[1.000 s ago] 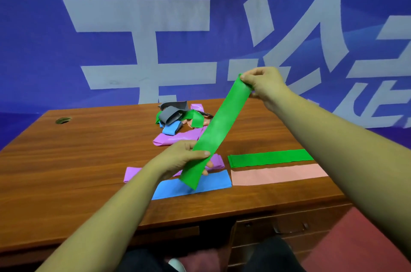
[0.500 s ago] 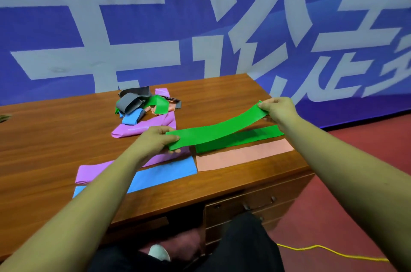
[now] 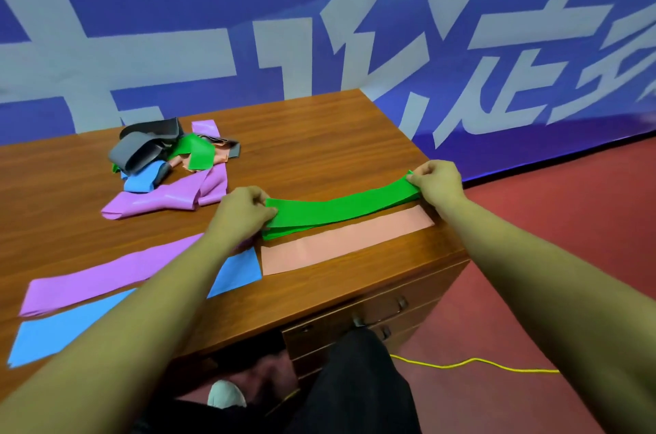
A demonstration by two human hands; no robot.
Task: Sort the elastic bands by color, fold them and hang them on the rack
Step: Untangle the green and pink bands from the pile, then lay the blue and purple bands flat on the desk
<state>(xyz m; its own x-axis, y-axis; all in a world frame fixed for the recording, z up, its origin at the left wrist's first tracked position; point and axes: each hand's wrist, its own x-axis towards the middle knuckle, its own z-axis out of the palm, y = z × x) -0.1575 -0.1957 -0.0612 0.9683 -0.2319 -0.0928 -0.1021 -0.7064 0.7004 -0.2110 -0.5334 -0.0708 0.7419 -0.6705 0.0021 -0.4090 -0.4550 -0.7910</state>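
The left hand (image 3: 245, 210) and the right hand (image 3: 438, 185) each pinched one short end of a long, flat green elastic band (image 3: 340, 208), with the fingers (image 3: 270, 210) of both hands clenched on the material. The band spanned the gap between the hands and sagged slightly at its middle. It hung directly above a second flat green band (image 3: 284, 233), which lay on the brown wooden desk (image 3: 319, 135) toward its right end. Whether the two green bands touched along their length could not be determined. A flat salmon-pink band (image 3: 348, 245) lay just beside them on the near side. A flat blue band (image 3: 238, 270) and a flat purple band (image 3: 106, 274) lay to the left. A tangled pile of grey, green, blue, pink and purple bands (image 3: 170, 156) lay unsorted at the far side. No rack was in view. The step in hand appeared to be stacking green on green. Both ends should be lowered together under light tension only, so that the band lands flat and untwisted. Its long edges and short ends should be aligned with the band beneath before the fingers release. Excess stretch would probably cause the band to snap back off line, and dragging could disturb the lower band or the pink one beside it.
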